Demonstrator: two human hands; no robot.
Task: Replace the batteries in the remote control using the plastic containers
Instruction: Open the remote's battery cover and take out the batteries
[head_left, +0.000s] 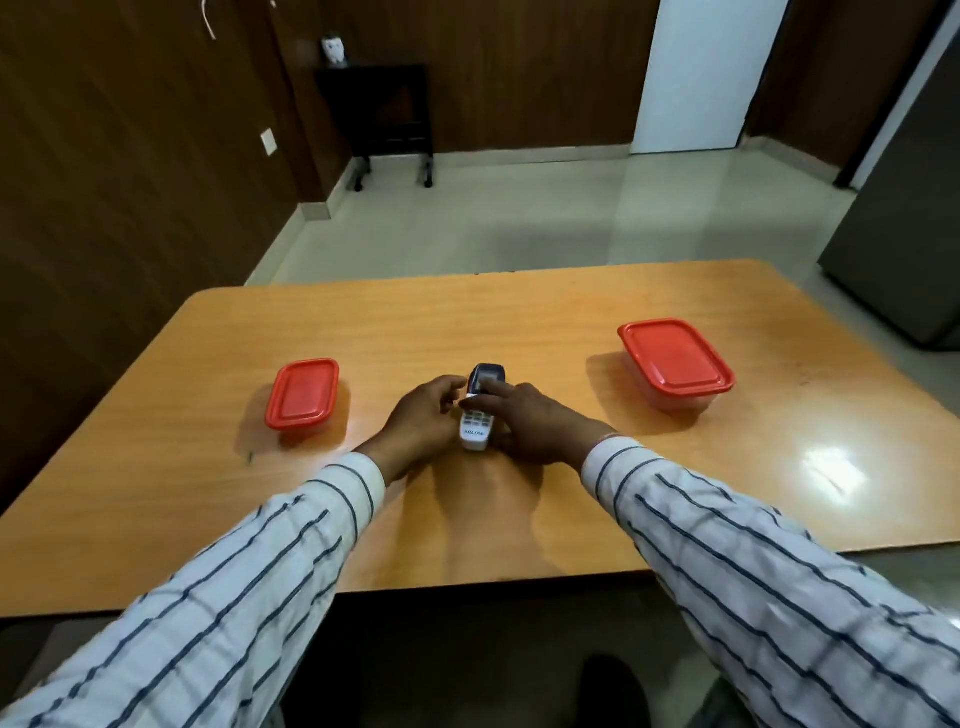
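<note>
On one table (519, 322) we count two red-lidded boxes, the bigger box (675, 364) far right and the smaller box (303, 394) left, both shut, and one remote (478, 410) lying face up between them, our left hand (423, 421) and right hand (530, 421) loosely curled around it, not yet lifted, so nearly everything remains.

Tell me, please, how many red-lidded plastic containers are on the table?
2. The smaller container sits left of the remote control; the larger container sits to its right. Both lids are on.
</note>
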